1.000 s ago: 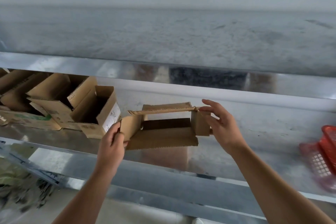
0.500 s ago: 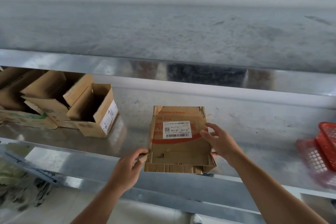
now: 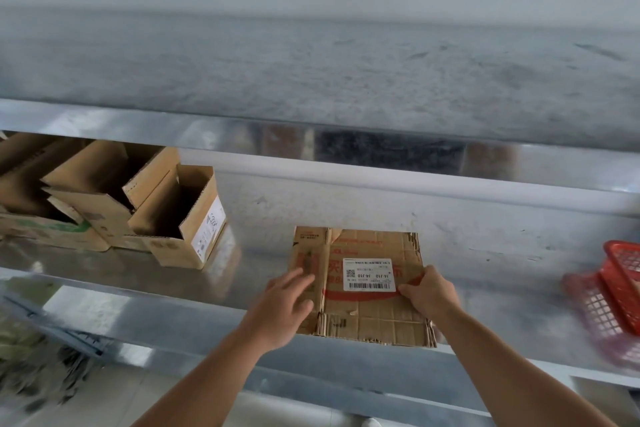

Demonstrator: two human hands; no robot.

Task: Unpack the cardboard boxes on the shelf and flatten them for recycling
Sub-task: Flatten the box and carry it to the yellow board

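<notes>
A flattened cardboard box (image 3: 367,308) with a white barcode label and red print lies flat on the metal shelf (image 3: 485,253), its near edge at the shelf's front lip. My left hand (image 3: 284,305) rests on its left part with straight fingers. On its right side sits my right hand (image 3: 427,291), fingers curled against the surface by the label. Several open, upright cardboard boxes (image 3: 180,215) stand at the shelf's left end.
A red plastic basket (image 3: 620,284) sits at the shelf's right edge, its reflection below it. The upper shelf's steel front rail (image 3: 311,135) runs above. Below left, a dark blurred heap (image 3: 31,357) lies on the floor.
The box was held up part-folded a second ago, then collapsed and laid flat on the shelf. Both hands have moved on top of it, the left shifting from its left edge.
</notes>
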